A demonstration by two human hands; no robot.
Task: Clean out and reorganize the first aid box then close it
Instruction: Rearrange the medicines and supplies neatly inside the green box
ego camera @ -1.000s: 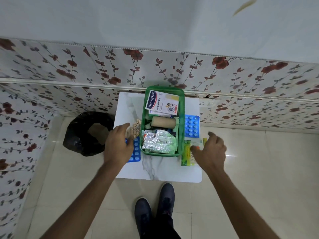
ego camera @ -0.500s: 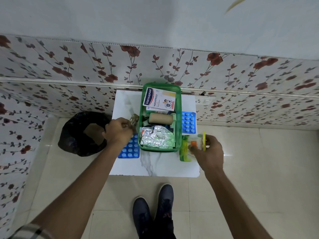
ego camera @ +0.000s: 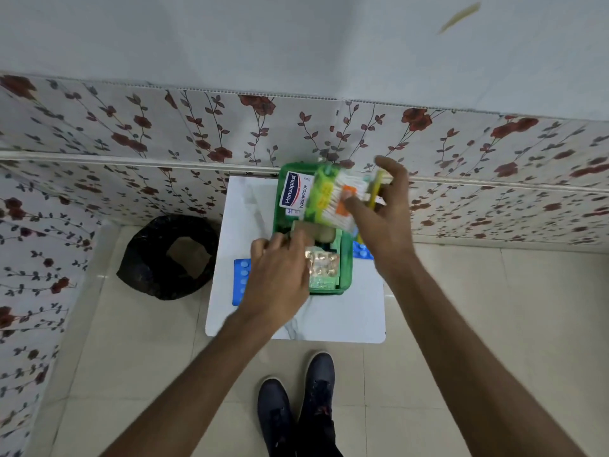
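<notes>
The green first aid box (ego camera: 346, 275) stands open on a small white marble-look table (ego camera: 333, 319). A Hansaplast carton (ego camera: 292, 192) lies at its far end. My right hand (ego camera: 384, 222) grips a clear pack of cotton swabs (ego camera: 331, 201) and holds it tilted just above the far half of the box. My left hand (ego camera: 280, 272) reaches over the box's left wall with curled fingers. A gold tablet strip (ego camera: 322, 263) lies flat in the near half, its left edge under my thumb. A beige bandage roll (ego camera: 321, 234) shows partly between the hands.
Two blue blister cards lie on the table, one left of the box (ego camera: 240, 282), one right (ego camera: 362, 250). A black bin bag (ego camera: 166, 257) sits open on the floor to the left. The floral wall runs right behind the table. My shoes (ego camera: 296, 407) stand before it.
My right hand lifted the cotton swab pack off the table's right side and carried it over the box. My left hand brought the gold tablet strip from the left into the box.
</notes>
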